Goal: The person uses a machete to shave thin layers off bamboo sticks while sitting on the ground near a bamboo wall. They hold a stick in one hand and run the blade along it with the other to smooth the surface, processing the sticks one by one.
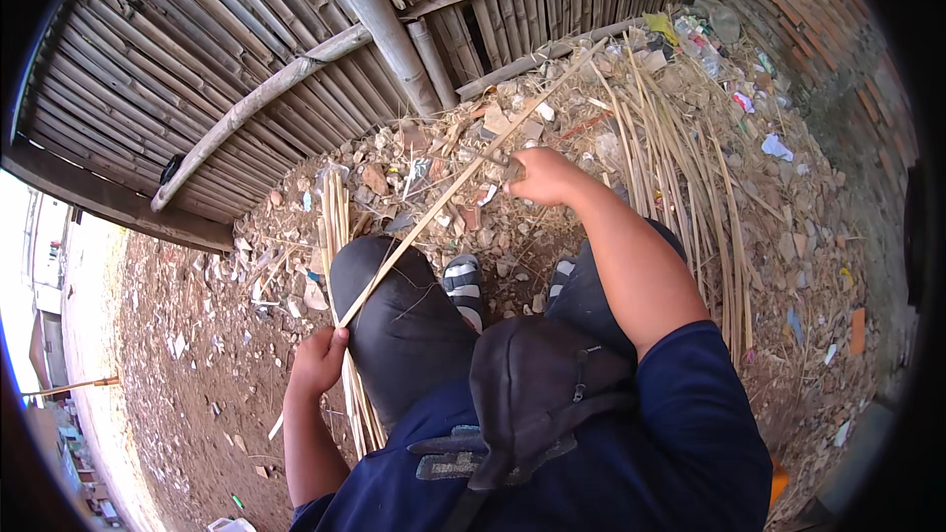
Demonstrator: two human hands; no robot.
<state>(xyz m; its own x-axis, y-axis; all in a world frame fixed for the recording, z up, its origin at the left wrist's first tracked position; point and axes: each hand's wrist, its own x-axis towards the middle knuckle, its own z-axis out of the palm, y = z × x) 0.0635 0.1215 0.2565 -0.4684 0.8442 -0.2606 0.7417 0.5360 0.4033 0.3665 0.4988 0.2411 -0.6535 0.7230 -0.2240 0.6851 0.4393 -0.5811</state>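
Observation:
A long, pale bamboo strip (424, 227) runs slantwise from beside my left knee up toward the cane wall. My left hand (317, 361) is closed on its near end, with the thumb pressed along it. My right hand (544, 177) grips what looks like a knife (510, 168), whose thin dark blade points left and meets or crosses the strip around its middle. Most of the handle is hidden in the fist. Beside my left leg lies a bundle of split strips (336, 207), partly covered by the knee. A larger bundle of strips (680, 163) lies at my right.
Ahead stands a wall of canes (236, 69) with wooden poles. A brick wall (788, 10) rises at the far right. Stones, shards and litter cover the ground (197, 355). My sandalled feet (463, 286) are between my bent knees, and a dark bag (537, 384) hangs across my front.

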